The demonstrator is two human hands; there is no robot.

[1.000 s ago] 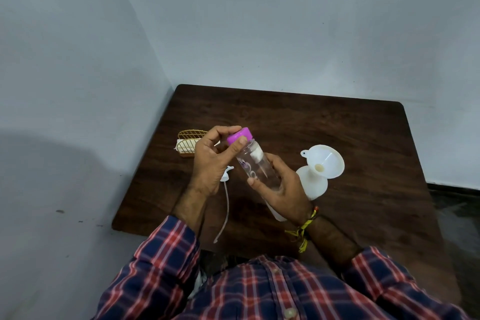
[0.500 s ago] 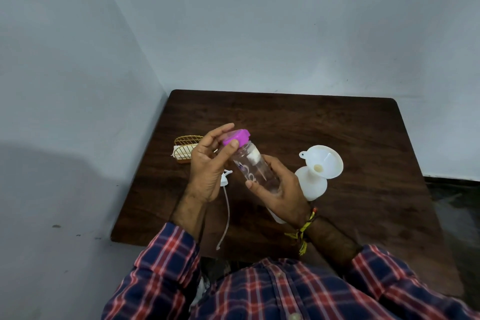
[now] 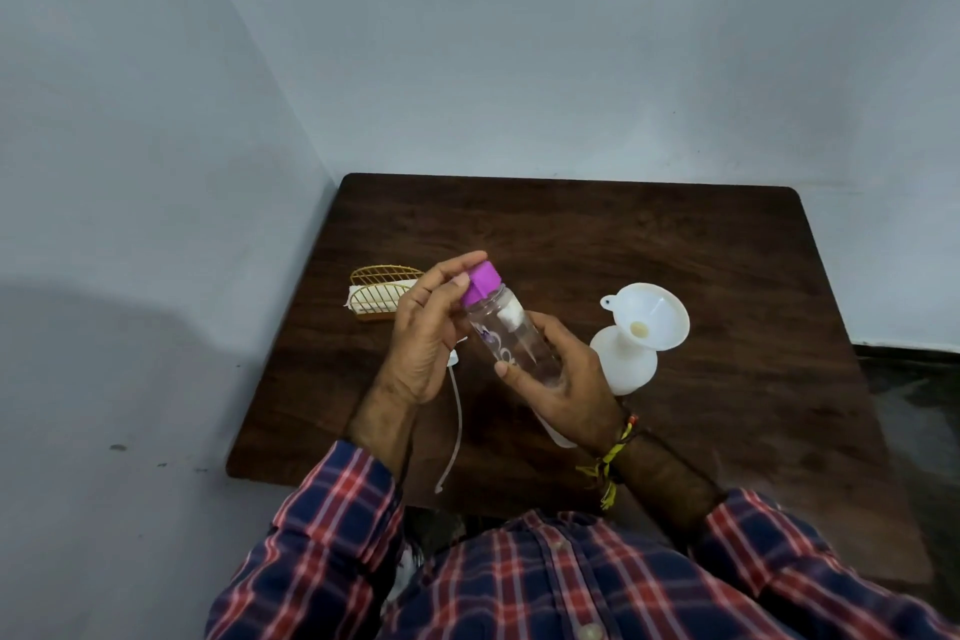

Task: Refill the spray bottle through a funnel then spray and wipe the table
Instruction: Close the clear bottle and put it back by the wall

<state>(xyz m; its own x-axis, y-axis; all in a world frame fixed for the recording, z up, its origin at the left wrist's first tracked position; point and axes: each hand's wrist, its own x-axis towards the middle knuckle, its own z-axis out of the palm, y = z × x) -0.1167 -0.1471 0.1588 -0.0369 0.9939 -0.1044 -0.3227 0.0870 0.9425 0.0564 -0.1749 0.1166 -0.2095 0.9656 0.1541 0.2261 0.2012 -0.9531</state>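
Note:
My right hand (image 3: pixel 563 379) grips a clear plastic water bottle (image 3: pixel 511 333), tilted with its top toward the left, above the dark wooden table (image 3: pixel 675 244). My left hand (image 3: pixel 428 333) pinches its purple cap (image 3: pixel 482 287) with thumb and fingers. To the right stands the white spray bottle (image 3: pixel 626 364) with a white funnel (image 3: pixel 652 314) set in its neck. The spray head with its long dip tube (image 3: pixel 457 421) lies on the table below my left hand, partly hidden by it.
A gold wire holder with white napkins (image 3: pixel 379 299) stands at the table's left side. Grey walls close in behind and to the left. The table's front edge lies near my body.
My left fingers have shifted round the purple cap, now spread wider on it. The bottle stays tilted in my right hand; the view has shifted slightly.

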